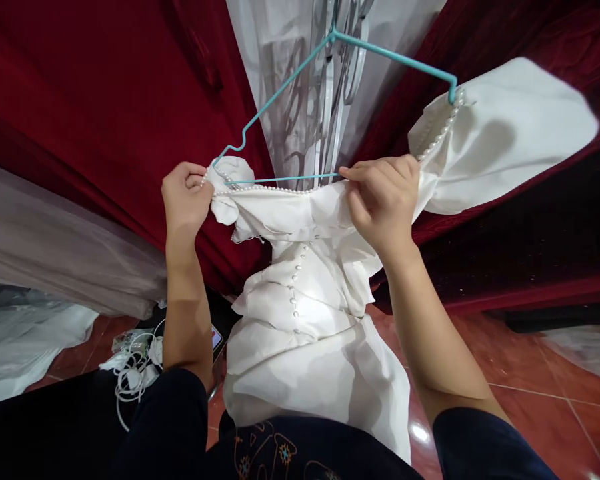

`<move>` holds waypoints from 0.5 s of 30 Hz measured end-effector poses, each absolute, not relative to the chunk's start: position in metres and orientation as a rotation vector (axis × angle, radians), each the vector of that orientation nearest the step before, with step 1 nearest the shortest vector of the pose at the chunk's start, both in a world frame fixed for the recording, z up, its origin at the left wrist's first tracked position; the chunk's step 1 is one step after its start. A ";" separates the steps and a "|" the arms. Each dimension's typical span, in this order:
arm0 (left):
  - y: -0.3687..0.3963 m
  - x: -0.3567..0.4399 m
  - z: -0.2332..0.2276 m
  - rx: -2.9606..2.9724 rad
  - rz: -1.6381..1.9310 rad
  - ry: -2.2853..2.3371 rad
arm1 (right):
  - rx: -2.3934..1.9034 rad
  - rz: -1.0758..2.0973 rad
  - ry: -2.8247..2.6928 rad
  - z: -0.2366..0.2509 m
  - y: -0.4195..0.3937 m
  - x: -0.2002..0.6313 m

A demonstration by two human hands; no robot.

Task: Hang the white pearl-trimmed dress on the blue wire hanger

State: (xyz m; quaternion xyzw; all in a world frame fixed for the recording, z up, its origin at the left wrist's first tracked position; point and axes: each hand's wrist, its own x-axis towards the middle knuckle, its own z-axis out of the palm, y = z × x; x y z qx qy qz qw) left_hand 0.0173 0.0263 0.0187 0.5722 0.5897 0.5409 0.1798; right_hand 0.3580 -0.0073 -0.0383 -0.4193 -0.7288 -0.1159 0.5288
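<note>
Left hand is gripping dress neckline at 9 o'clock; right hand is pinching it w/ hanger bar at 3.

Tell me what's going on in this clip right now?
A person holds a white dress up on a teal wire hanger. The left hand pinches the pearl-trimmed neckline at the hanger's left end; the right hand grips the fabric near the hanger's bottom bar. One puffed sleeve already hangs from the right end. The skirt drapes down towards the person's lap. Red curtains hang behind, and tangled white cables lie on the floor.
</note>
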 end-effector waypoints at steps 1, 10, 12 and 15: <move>0.021 0.016 0.020 1.620 1.409 1.676 | -1.016 -0.280 -1.737 -0.037 -0.008 0.360; -0.009 -0.010 0.041 1.803 0.729 1.708 | -0.938 -0.229 -1.752 -0.029 -0.003 0.359; -0.014 -0.010 0.030 1.913 0.732 1.692 | -0.950 -0.203 -1.764 -0.029 -0.006 0.354; -0.023 0.010 0.015 2.218 1.096 1.448 | -1.010 -0.168 -1.763 -0.031 -0.014 0.348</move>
